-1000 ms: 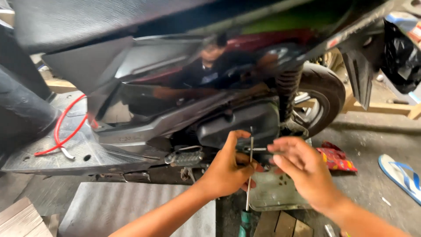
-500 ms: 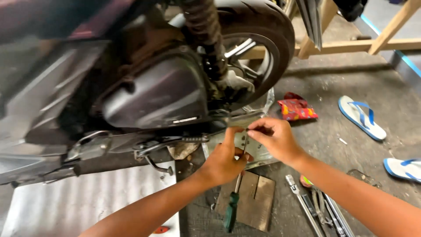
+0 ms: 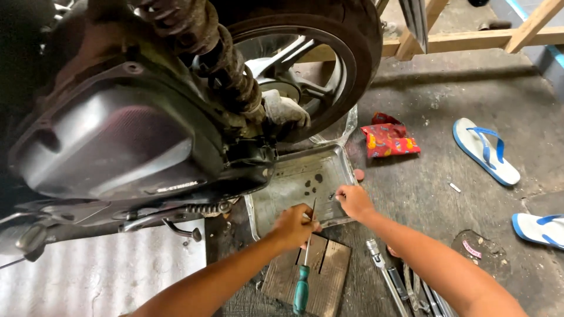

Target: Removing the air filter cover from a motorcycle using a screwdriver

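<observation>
My left hand (image 3: pixel 292 225) grips a green-handled screwdriver (image 3: pixel 302 286) by its shaft, with the handle hanging down over a wooden board (image 3: pixel 329 264). My right hand (image 3: pixel 352 201) reaches to the near rim of a dirty metal tray (image 3: pixel 294 176). Its fingertips are pinched on a small dark part just inside the tray. The tray lies on the floor under a scooter's rear wheel (image 3: pixel 329 64). The scooter's grey engine cover (image 3: pixel 117 147) and rusty shock spring (image 3: pixel 226 64) hang just above and left of both hands.
A ratchet and several wrenches (image 3: pixel 390 279) lie on the floor by my right forearm. A red wrapper (image 3: pixel 390 140) and two blue-strapped sandals (image 3: pixel 484 149) lie to the right. There is a corrugated sheet (image 3: pixel 100 270) at lower left and a wooden frame (image 3: pixel 470 38) behind the wheel.
Both hands have dropped from the scooter's underside and moved apart. The right hand now reaches into the tray, and the left still holds the screwdriver. The view has moved closer and lower.
</observation>
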